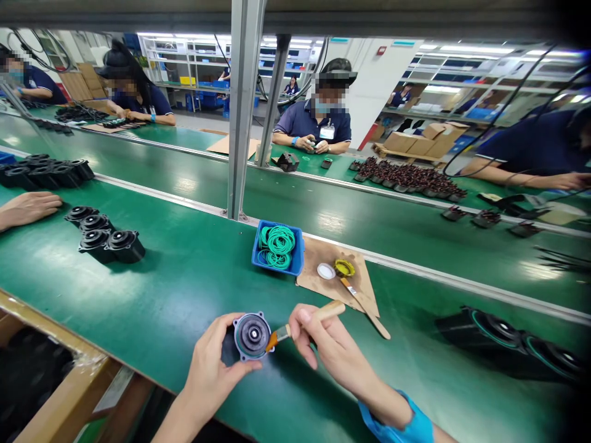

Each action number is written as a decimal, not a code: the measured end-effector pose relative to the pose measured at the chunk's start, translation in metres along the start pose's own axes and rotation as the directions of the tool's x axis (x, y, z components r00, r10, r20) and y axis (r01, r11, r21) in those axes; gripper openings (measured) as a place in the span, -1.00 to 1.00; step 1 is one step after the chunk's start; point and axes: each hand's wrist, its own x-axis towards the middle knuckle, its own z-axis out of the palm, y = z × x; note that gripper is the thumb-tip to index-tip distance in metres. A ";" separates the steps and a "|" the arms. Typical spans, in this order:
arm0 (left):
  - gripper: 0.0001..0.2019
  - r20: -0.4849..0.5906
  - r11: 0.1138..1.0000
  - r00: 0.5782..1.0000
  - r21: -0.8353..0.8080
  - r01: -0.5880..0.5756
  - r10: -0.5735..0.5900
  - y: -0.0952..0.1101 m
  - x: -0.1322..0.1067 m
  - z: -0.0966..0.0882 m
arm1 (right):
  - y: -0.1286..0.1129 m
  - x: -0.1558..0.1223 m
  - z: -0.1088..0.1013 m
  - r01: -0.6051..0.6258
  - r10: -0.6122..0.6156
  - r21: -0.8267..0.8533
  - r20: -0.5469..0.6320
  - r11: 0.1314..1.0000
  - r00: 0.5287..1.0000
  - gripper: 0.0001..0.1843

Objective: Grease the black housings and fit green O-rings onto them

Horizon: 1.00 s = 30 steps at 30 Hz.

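My left hand (211, 369) grips a round black motor housing (252, 335) from the left, its face turned up toward me. My right hand (329, 352) pinches a small wooden-handled brush (302, 323), and the bristle tip touches the housing's right rim. Both hands hover just above the green table (194, 289). Behind them a blue tray (257, 255) holds green rubber rings (277, 245). On a piece of brown cardboard (318, 284) sit a white lid (325, 271), a small yellow pot (344, 267) and a second brush (365, 306).
Several black housings (105, 237) stand at the left, near another person's hand (28, 208). More housings with green rings (508, 341) lie at the right. A metal post (242, 111) rises behind the tray. Other people sit across the conveyor belt (351, 215). A wooden crate (50, 381) sits at lower left.
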 end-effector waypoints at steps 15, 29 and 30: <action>-0.36 0.046 0.995 0.995 0.043 -0.092 0.090 -0.004 -0.003 -0.001 | -0.001 0.005 -0.004 0.206 -0.217 -0.217 -0.027 0.954 0.976 -0.43; -0.48 0.069 0.971 0.969 0.011 -0.239 0.238 -0.004 -0.005 0.000 | -0.024 0.003 0.003 0.351 -0.348 -0.215 0.055 0.911 0.936 -0.44; -0.51 0.063 0.966 0.965 0.014 -0.258 0.256 -0.004 -0.005 0.000 | -0.024 0.002 0.003 0.360 -0.358 -0.197 0.048 0.912 0.932 -0.44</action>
